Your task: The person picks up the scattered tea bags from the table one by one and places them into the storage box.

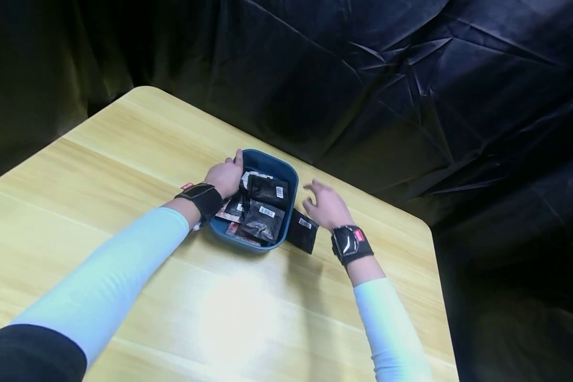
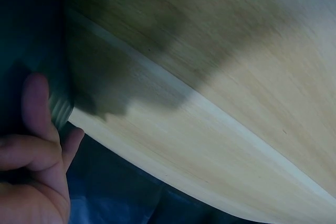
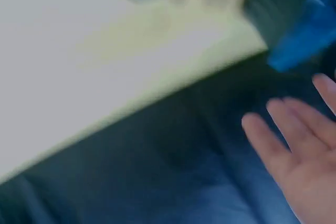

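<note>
A dark blue bin (image 1: 291,183) stands on the table, filled with several black packets (image 1: 262,222) that carry white barcode labels. My left hand (image 1: 226,178) grips the bin's left wall at the rim; in the left wrist view its fingers (image 2: 39,108) lie against the bin's side. Another black packet (image 1: 303,232) leans by the bin's right outer side. Just right of the bin and beyond that packet, my right hand (image 1: 328,204) is held with nothing in it. Its fingers (image 3: 294,129) are spread and relaxed in the right wrist view, where the background is blurred.
The light wood table (image 1: 124,170) has rounded far corners, and its back edge runs close behind the bin. Dark creased cloth (image 1: 410,106) hangs beyond the table. A few reddish and whitish packets (image 1: 243,235) lie under the black ones in the bin.
</note>
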Demonstrator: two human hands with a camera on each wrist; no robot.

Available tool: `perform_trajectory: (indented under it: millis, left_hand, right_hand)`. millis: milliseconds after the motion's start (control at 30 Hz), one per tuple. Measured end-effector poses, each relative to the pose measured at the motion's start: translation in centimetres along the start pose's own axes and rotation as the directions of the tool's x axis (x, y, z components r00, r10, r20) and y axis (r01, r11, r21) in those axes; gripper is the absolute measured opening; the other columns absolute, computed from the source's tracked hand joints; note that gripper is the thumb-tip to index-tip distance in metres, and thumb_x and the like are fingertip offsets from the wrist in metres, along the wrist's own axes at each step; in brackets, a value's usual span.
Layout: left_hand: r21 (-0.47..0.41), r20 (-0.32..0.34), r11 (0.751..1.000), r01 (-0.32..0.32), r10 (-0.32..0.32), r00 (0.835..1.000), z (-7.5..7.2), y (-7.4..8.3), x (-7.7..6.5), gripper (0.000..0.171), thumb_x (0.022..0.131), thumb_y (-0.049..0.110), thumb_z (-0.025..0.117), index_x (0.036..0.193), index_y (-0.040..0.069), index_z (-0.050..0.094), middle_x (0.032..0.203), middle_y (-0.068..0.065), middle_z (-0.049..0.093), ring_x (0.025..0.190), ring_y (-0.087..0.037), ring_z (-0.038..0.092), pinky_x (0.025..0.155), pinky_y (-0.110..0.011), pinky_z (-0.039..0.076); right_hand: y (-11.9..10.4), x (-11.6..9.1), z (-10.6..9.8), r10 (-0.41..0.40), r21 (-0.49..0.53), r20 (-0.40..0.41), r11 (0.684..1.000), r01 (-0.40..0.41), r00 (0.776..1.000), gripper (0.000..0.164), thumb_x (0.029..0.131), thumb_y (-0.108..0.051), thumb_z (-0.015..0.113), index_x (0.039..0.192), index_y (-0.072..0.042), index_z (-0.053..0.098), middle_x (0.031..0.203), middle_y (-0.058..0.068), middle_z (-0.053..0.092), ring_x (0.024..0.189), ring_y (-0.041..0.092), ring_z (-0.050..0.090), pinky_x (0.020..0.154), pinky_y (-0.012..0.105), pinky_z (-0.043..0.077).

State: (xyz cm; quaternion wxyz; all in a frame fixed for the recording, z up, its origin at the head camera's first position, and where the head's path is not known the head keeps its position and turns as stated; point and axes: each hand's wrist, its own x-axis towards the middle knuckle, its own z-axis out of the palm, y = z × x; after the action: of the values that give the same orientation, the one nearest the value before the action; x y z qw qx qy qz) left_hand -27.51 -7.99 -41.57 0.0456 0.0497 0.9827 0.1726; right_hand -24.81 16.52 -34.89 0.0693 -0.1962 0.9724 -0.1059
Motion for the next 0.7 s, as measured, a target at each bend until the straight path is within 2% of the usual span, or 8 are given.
perform_trajectory:
  millis: [100,167,200,300,367,467,567,700]
  left_hand:
    - [0.003,0.003,1.000,0.000,0.000,1.000,-0.3,0.0,0.1,0.063,0.095,0.005,0.038,0.148,-0.007,0.005,0.129,-0.034,0.047,0.088,-0.037,0.062,0.075,-0.048,0.052]
    - [0.004,0.005,1.000,0.001,-0.001,1.000,-0.5,-0.1,0.0,0.063,0.095,0.005,0.038,0.148,-0.006,0.005,0.129,-0.034,0.046,0.088,-0.037,0.062,0.075,-0.048,0.052]
    - [0.004,0.006,1.000,0.001,-0.001,1.000,-0.6,-0.2,0.0,0.063,0.095,0.005,0.038,0.148,-0.007,0.005,0.130,-0.034,0.046,0.088,-0.036,0.062,0.075,-0.048,0.052]
    - [0.003,0.010,1.000,0.004,-0.004,1.000,-0.7,-0.5,-0.2,0.064,0.095,0.004,0.038,0.148,-0.007,0.005,0.130,-0.035,0.045,0.089,-0.036,0.062,0.076,-0.048,0.052]
    - [0.005,0.012,1.000,0.009,-0.009,1.000,-0.7,-0.7,-0.4,0.064,0.094,0.004,0.039,0.147,-0.007,0.005,0.130,-0.035,0.046,0.089,-0.036,0.061,0.076,-0.048,0.052]
    - [0.005,0.016,1.000,0.014,-0.014,1.000,-0.7,-0.9,-0.6,0.065,0.094,0.004,0.039,0.147,-0.008,0.004,0.128,-0.035,0.046,0.089,-0.036,0.061,0.076,-0.048,0.052]
    - [0.002,0.012,1.000,0.017,-0.017,1.000,-0.7,-0.7,-0.6,0.065,0.094,0.005,0.039,0.148,-0.007,0.004,0.129,-0.035,0.046,0.087,-0.035,0.061,0.075,-0.047,0.052]
    - [0.005,0.011,1.000,0.018,-0.018,1.000,-0.8,-0.6,-0.6,0.064,0.095,0.005,0.038,0.148,-0.007,0.004,0.131,-0.035,0.045,0.085,-0.035,0.062,0.074,-0.047,0.052]
  right_hand:
    - [1.5,-1.4,2.4,0.066,-0.008,0.169,0.998,-0.065,0.983,0.061,0.087,-0.032,0.060,0.143,-0.017,0.041,0.153,0.014,0.027,0.125,0.034,0.047,0.104,0.047,0.037]
    - [2.1,-1.9,4.1,0.065,-0.042,0.236,0.998,-0.056,0.969,0.076,0.082,-0.043,0.065,0.147,-0.021,0.032,0.154,0.016,0.024,0.137,0.033,0.033,0.109,0.046,0.031]
    - [2.2,-2.0,4.9,0.065,-0.056,0.253,0.997,-0.053,0.965,0.083,0.080,-0.049,0.067,0.149,-0.023,0.028,0.154,0.016,0.023,0.137,0.033,0.032,0.109,0.045,0.032]
    - [2.3,-2.3,6.4,0.013,-0.116,0.202,0.993,0.010,0.979,0.085,0.077,-0.050,0.069,0.147,-0.020,0.032,0.141,0.014,0.045,0.119,0.030,0.053,0.098,0.041,0.043]
    - [2.2,-2.6,6.9,-0.040,-0.174,0.161,0.982,0.068,0.986,0.075,0.081,-0.041,0.068,0.144,-0.013,0.038,0.131,0.014,0.055,0.108,0.028,0.059,0.092,0.039,0.047]
    - [2.2,-3.4,6.9,-0.080,-0.215,0.122,0.971,0.105,0.989,0.061,0.085,-0.026,0.066,0.139,-0.007,0.045,0.122,0.016,0.062,0.099,0.028,0.064,0.087,0.039,0.050]
    - [2.7,-4.0,6.3,-0.065,-0.156,0.116,0.984,0.083,0.991,0.053,0.087,-0.023,0.066,0.134,-0.005,0.051,0.120,0.018,0.063,0.101,0.029,0.064,0.089,0.040,0.050]
    - [3.5,-4.6,4.9,-0.053,-0.076,0.098,0.995,0.060,0.994,0.038,0.090,-0.020,0.062,0.125,-0.006,0.060,0.109,0.017,0.068,0.094,0.026,0.065,0.084,0.039,0.051]
